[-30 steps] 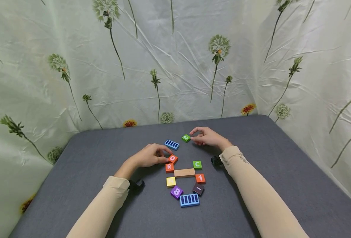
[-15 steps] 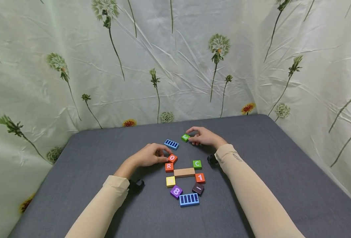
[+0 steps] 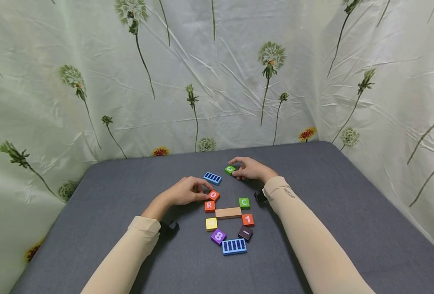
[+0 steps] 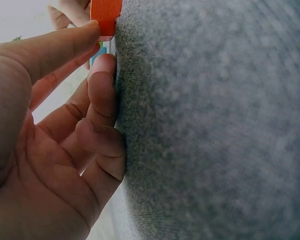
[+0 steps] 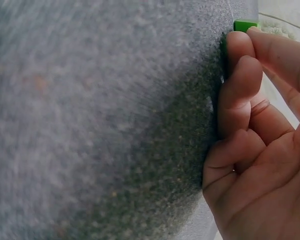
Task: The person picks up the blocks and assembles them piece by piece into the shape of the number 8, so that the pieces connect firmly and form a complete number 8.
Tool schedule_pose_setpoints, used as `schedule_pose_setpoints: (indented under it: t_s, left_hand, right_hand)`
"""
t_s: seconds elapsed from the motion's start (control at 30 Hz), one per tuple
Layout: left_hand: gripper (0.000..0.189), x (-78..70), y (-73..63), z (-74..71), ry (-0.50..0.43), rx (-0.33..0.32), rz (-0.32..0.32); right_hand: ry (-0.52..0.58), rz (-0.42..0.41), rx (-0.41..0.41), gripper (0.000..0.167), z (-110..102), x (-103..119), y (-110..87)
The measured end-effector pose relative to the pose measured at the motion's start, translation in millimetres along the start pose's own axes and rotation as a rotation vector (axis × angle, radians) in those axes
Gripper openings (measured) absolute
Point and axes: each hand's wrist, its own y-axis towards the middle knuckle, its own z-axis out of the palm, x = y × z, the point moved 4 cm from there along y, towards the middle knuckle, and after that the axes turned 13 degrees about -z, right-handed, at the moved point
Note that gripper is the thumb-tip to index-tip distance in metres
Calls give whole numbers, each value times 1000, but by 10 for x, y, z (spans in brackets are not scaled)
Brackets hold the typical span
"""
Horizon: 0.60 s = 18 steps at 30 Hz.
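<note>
My left hand point(image 3: 181, 192) rests on the table and pinches an orange letter tile point(image 3: 213, 196) marked O between thumb and index finger. In the left wrist view its thumb tip lies against the orange tile point(image 4: 106, 20), the other fingers curled on the cloth. Farther back, my right hand point(image 3: 251, 169) has thumb and index finger at opposite sides of a green tile point(image 3: 230, 170) with a white 3-like mark. The right wrist view shows only a corner of that green tile point(image 5: 245, 25) past the fingers. An orange R tile point(image 3: 209, 206) lies against the O tile's near corner.
A blue slotted block point(image 3: 212, 178) lies between the hands. Nearer are a green C tile point(image 3: 244, 203), a wooden bar point(image 3: 228, 213), an orange 1 tile point(image 3: 248, 220), a yellow tile point(image 3: 211, 224), a purple 8 tile point(image 3: 218, 237), a dark tile point(image 3: 245, 233) and another blue slotted block point(image 3: 234, 247).
My right hand has moved left onto the green tile, its index finger now reaching round the far side. The left hand and the O tile have stayed in place.
</note>
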Motion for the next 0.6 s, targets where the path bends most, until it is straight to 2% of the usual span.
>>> schedule_pose_setpoints:
  t_s: [0.6]
  left_hand:
    - [27, 4, 12, -1, -6, 10, -1]
  right_hand:
    - [-97, 7, 52, 34, 10, 34, 17]
